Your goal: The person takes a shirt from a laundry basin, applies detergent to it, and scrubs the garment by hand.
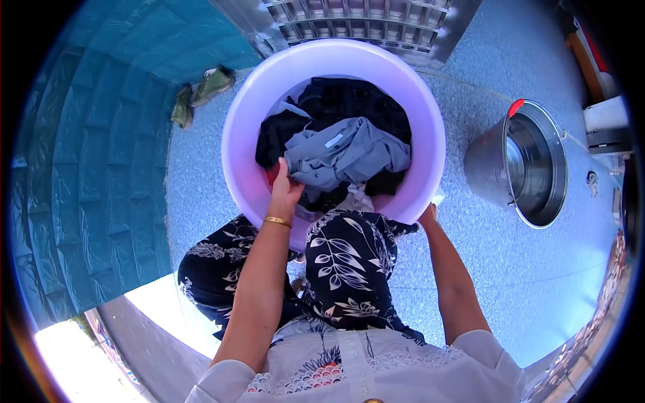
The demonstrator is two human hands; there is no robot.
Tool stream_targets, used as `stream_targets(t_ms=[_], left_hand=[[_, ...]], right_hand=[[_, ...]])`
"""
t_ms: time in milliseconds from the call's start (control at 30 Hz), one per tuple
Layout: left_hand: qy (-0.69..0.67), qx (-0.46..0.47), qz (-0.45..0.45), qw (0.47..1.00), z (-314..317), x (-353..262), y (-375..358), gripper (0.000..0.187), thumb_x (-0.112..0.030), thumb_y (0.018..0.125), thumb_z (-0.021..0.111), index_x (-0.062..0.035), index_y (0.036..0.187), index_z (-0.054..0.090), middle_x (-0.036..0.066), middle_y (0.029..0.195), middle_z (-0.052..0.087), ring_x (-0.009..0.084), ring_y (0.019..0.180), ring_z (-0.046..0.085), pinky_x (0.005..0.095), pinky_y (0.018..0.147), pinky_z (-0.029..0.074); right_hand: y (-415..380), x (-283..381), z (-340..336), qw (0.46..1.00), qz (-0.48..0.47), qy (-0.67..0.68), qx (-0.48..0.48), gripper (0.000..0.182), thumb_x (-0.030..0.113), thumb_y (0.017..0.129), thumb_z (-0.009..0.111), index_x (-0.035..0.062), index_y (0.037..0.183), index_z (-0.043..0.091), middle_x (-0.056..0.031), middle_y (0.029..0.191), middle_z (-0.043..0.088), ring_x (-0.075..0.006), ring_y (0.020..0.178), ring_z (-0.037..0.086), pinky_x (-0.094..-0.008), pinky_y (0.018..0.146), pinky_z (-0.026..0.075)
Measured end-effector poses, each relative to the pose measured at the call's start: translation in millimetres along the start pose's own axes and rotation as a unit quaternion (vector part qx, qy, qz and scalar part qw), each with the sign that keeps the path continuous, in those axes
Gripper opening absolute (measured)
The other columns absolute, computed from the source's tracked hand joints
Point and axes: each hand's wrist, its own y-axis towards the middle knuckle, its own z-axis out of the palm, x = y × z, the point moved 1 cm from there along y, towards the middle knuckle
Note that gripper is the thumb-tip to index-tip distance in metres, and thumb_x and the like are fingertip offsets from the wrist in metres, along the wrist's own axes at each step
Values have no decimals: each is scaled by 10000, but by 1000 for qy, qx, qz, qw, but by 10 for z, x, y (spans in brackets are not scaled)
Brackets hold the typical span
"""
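A big light-purple tub (235,144) stands on the floor in front of my knees. Inside it, a grey-blue garment (342,151) with a small white label lies on dark clothes (356,97). My left hand (285,188), with a gold bangle at the wrist, reaches over the near left rim; its fingers touch the grey garment's left edge, near a bit of red cloth (272,174). Whether they pinch the fabric is unclear. My right hand (428,215) is at the tub's outer right side, mostly hidden by the rim, and its fingers cannot be made out.
A metal bucket (487,161) with a red-gripped handle lies tilted or stands at the right. Green shoes (212,85) rest by the teal wall (101,161) at the upper left. A metal grille door (356,27) is behind the tub.
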Motion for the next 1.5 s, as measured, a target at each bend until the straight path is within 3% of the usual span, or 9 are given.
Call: stream_targets(t_ms=[200, 433, 600, 733, 833, 900, 1000, 1200, 1500], left_hand=[[322, -36, -63, 944, -95, 5, -113, 570, -297, 626, 736, -71, 1071, 462, 45, 934, 541, 181, 836, 498, 356, 762, 385], [310, -148, -72, 936, 24, 24, -200, 516, -241, 655, 701, -51, 1067, 454, 53, 868, 541, 223, 775, 498, 355, 756, 389], [318, -190, 204, 906, -200, 149, 167, 341, -202, 729, 632, -75, 1008, 485, 39, 789, 546, 171, 671, 505, 310, 621, 417], [130, -94, 141, 977, 101, 56, -97, 282, -239, 776, 594, -81, 992, 501, 42, 855, 565, 158, 743, 531, 331, 648, 422], [56, -8, 155, 986, 283, -24, -210, 288, -306, 806, 554, -90, 992, 516, 42, 911, 567, 183, 802, 544, 342, 709, 430], [-45, 68, 96, 992, 419, -87, -261, 315, -341, 820, 521, -82, 998, 521, 49, 961, 561, 208, 854, 545, 363, 776, 426], [-60, 169, 42, 983, 752, -288, -503, 332, -351, 839, 481, -66, 1007, 512, 63, 965, 557, 209, 885, 544, 370, 797, 427], [69, 187, 73, 977, 1038, -631, -883, 358, -348, 869, 414, -44, 1041, 491, 91, 994, 553, 219, 919, 539, 377, 819, 432], [107, 75, 191, 973, 1058, -993, -1276, 314, -304, 871, 427, -24, 985, 513, 72, 898, 561, 190, 783, 559, 340, 688, 469]], right_hand=[[85, 45, -137, 992, -20, 83, 91, 607, 402, 637, 632, 57, 1112, 478, -160, 1084, 520, -276, 1024, 498, -369, 823, 411], [77, -66, 115, 995, 46, -37, -77, 673, 394, 634, 640, 70, 1175, 405, -160, 1030, 534, -305, 999, 497, -385, 823, 405], [34, -46, -33, 999, -4, 23, -37, 494, 334, 694, 597, 49, 1082, 486, -162, 958, 553, -307, 895, 528, -371, 782, 423], [-142, -73, -217, 976, 34, 17, -216, 332, 268, 729, 565, -10, 909, 539, -160, 861, 579, -303, 749, 554, -382, 702, 443], [-317, -92, -479, 756, 206, 576, -232, 212, 231, 773, 533, 35, 699, 500, -35, 544, 456, -170, 539, 471, -321, 508, 394], [-352, -132, -696, 584, 185, 766, -195, 169, 225, 794, 514, 68, 732, 496, -10, 599, 460, -128, 578, 461, -284, 520, 368], [-265, 239, -1248, 503, 112, 844, -151, 131, 195, 797, 505, 71, 756, 496, -19, 676, 491, -125, 647, 468, -286, 582, 378], [-354, 2193, -2429, 670, -130, 730, 18, 77, 157, 779, 536, 83, 760, 524, -11, 695, 525, -107, 624, 491, -252, 565, 402], [-471, 3727, -1307, 814, -305, 492, -43, 191, 7, 771, 402, -24, 889, 549, -83, 757, 562, -161, 701, 537, -266, 659, 423]])
